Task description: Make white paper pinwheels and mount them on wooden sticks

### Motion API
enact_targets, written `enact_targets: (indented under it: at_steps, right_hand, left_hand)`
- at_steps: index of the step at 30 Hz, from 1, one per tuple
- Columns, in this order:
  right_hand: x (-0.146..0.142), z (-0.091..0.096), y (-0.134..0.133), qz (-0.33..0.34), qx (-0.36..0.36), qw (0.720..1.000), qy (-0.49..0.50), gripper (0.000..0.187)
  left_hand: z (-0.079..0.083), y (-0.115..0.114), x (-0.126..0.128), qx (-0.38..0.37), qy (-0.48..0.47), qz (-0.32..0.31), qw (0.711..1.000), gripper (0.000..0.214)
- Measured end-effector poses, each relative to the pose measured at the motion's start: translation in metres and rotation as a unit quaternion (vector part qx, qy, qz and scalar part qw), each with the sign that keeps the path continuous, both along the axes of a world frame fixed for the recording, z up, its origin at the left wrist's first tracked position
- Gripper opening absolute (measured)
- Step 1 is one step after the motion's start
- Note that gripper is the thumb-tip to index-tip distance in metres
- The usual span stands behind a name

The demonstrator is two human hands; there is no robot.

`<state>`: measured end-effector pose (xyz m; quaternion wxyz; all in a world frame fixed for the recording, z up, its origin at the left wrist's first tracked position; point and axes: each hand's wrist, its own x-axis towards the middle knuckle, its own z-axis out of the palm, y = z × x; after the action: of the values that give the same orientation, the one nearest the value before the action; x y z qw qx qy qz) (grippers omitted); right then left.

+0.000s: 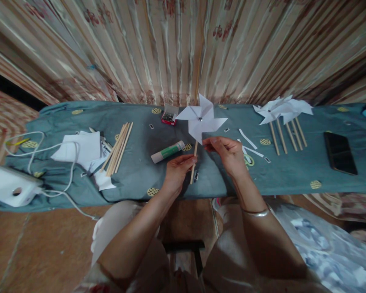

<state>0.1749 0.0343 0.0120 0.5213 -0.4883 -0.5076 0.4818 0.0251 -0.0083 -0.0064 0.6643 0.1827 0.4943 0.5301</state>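
A white paper pinwheel (200, 119) with a round silver pin at its centre stands over the middle of the table. Its wooden stick (194, 162) is pinched between the thumb and fingers of my left hand (179, 169). Just right of the lowest blade is my right hand (227, 154), its fingers loosely bent and slightly apart. Whether a fingertip touches that blade I cannot tell. Left of the stick lies a green and white glue stick (168, 151). Behind it, a small red box (169, 117) sits open with shiny pins inside.
Several loose sticks (118, 150) lie beside white paper pieces (79, 148) at left. A white device (12, 185) trails a cable. Paper strips (247, 139) and green-handled scissors (249, 160) lie behind my right hand. Further right are several pinwheels (282, 109) and a black phone (340, 152).
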Motion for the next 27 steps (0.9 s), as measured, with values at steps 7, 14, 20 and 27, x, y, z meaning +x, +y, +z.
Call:
enact_targets:
  at_steps: [7, 14, 20, 27]
  right_hand:
    - [0.018, 0.002, 0.01, -0.132, 0.035, 0.989, 0.063, 0.032]
    - [0.024, -0.002, 0.015, -0.169, 0.049, 0.982, 0.062, 0.027]
    - [0.026, -0.005, 0.018, -0.133, 0.066, 0.988, 0.044, 0.035]
    - [0.024, -0.004, 0.023, -0.111, 0.079, 0.99, 0.034, 0.033]
  left_hand:
    - [0.001, -0.001, -0.001, 0.002, 0.008, 0.001, 1.0, 0.036]
    - [0.002, -0.002, -0.001, -0.002, -0.002, 0.0, 1.0, 0.035]
    - [0.003, -0.001, -0.003, -0.012, -0.008, 0.006, 1.0, 0.037]
    - [0.002, -0.003, -0.006, -0.01, -0.004, 0.007, 1.0, 0.037]
